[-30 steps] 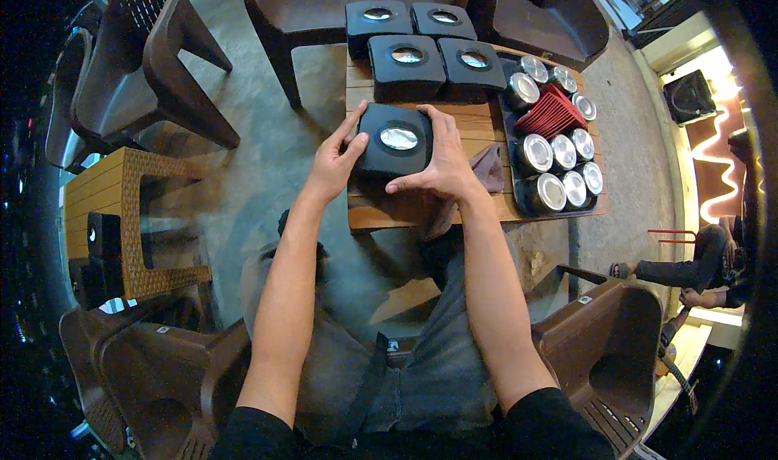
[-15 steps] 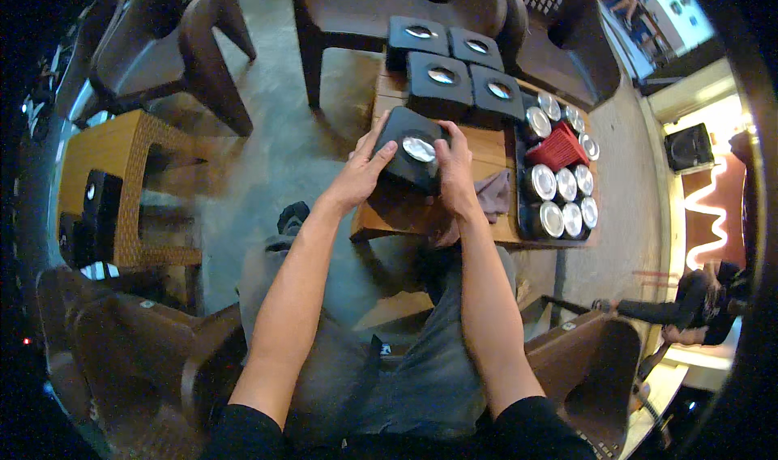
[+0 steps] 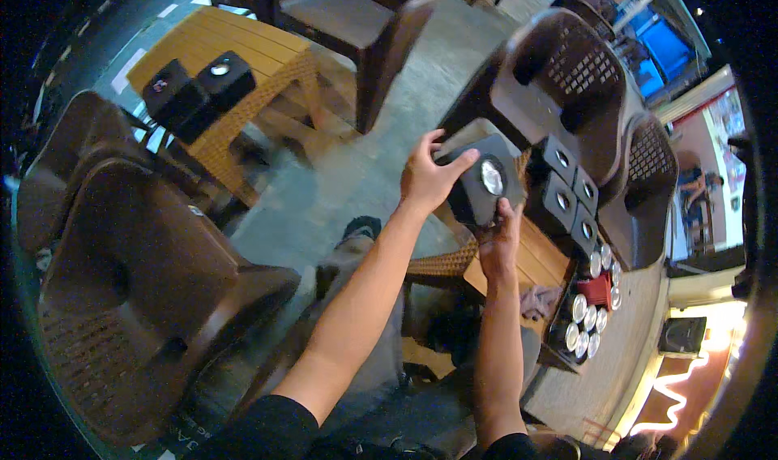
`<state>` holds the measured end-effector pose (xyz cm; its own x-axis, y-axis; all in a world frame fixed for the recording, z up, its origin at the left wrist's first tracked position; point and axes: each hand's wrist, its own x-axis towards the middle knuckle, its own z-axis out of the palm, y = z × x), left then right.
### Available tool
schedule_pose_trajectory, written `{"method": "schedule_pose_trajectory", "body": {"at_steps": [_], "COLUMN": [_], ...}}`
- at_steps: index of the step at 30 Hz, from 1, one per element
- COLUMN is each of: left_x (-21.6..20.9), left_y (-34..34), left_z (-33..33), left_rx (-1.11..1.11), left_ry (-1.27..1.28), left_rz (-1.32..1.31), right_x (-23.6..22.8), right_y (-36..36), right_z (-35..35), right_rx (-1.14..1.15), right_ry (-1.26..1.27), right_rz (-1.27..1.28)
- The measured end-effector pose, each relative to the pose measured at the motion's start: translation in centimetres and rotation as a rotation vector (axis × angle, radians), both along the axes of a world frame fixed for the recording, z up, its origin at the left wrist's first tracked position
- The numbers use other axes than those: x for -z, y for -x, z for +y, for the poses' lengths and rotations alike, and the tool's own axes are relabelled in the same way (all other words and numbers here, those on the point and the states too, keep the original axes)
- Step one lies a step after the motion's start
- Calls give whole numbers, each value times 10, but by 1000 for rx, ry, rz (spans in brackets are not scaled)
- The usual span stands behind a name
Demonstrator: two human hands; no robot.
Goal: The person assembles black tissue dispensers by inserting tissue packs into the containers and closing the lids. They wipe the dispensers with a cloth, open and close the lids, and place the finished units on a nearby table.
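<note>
Between my hands is a black square box (image 3: 472, 191) with rounded corners and a round shiny silver centre on its face. It is tilted and held in the air near the end of a wooden table (image 3: 531, 253). My left hand (image 3: 431, 176) grips its left edge, the thumb lying on the face. From below, my right hand (image 3: 501, 237) holds the near edge with its thumb on the rim. Several similar black boxes (image 3: 559, 196) stand together on the table beyond it. A crumpled greyish-pink cloth (image 3: 539, 302) rests on the table near my right forearm.
A black tray (image 3: 561, 330) holds several silver-topped round containers (image 3: 580, 308) and a red item (image 3: 594, 290). On the left, two black boxes (image 3: 193, 95) sit on a second table (image 3: 267, 42) with woven sides. Brown plastic chairs (image 3: 559, 75) stand around both tables.
My view has turned left, so the second table shows more fully. Both hands still hold the box; it has left its place over the table and is now tilted near the table's end.
</note>
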<state>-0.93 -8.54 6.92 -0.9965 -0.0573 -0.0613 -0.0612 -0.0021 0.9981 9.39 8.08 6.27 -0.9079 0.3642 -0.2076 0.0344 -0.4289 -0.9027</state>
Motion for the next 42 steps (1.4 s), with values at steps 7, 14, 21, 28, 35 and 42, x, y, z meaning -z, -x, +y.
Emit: {"method": "schedule_pose_trajectory", "body": {"at_steps": [7,14,21,28,35,42], "left_x": [-36,-108,-96,-60,-64,-62], "left_y": [51,146,195,185,185,188], "left_z": [-180,-411,-507,-518,-507,-509], "left_rx": [-431,-97,-59,-107,-172,-318], "left_ry": [536,950,1183,1456,1449,1444], "left_rz": [414,444,242,112,54,209], "right_x": [-12,-59,-54,-29,-44,-28], "right_y": [112,239,299,295,295,218], "right_z": [-190,-362,-480,-507,-486,-337], "right_rx": [-322,-401,-303,-437,-557,-495], "right_ry": [116,117,-254,-512,-679,-1353], "right_rz": [-149,-197,-198,-97,-229,104]}}
